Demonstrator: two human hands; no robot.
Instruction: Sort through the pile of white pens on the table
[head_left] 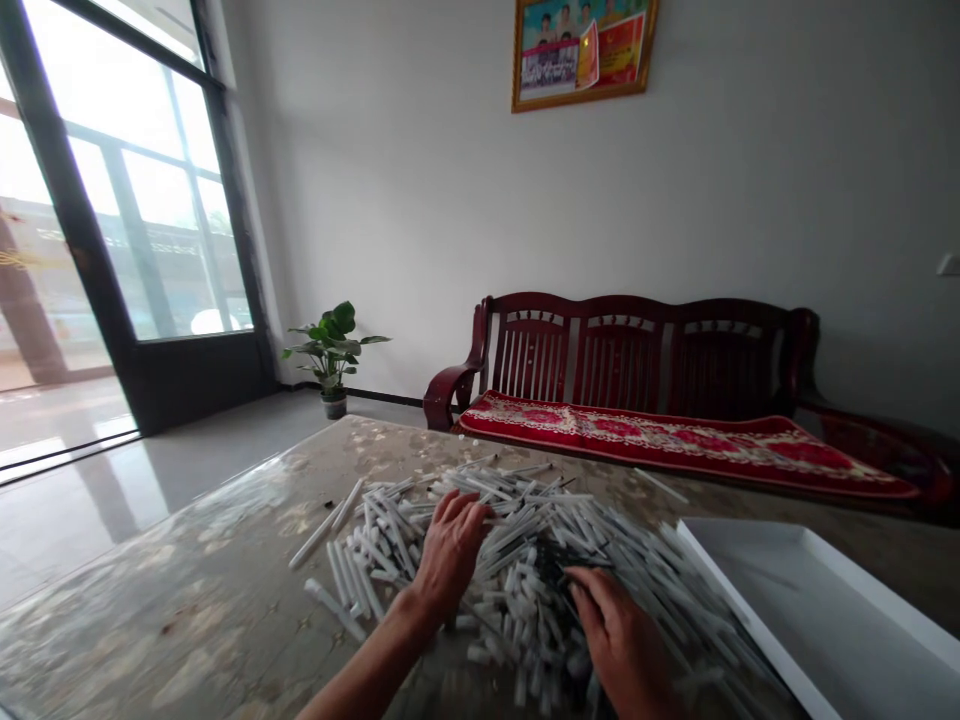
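Note:
A large heap of white plastic tubes that look like pen barrels (390, 530) is spread over the table. My left hand (454, 545) rests over the left-middle part of the heap, its fingers bent forward and slightly apart, with no held thing visible. Lower and to the right is my right hand (619, 620), its fingers drawn together beside thin black pieces (551, 560). What those fingers hold, if anything, is hidden. Between the hands lie short whitish caps or tube ends (517, 610), partly blurred.
A shallow white tray (847, 610) stands at the right, next to the heap. The patterned tabletop (225, 570) extends left. Beyond it are a dark red wooden bench (615, 360) with a red cover, a potted plant (334, 345) and a glass door (150, 190).

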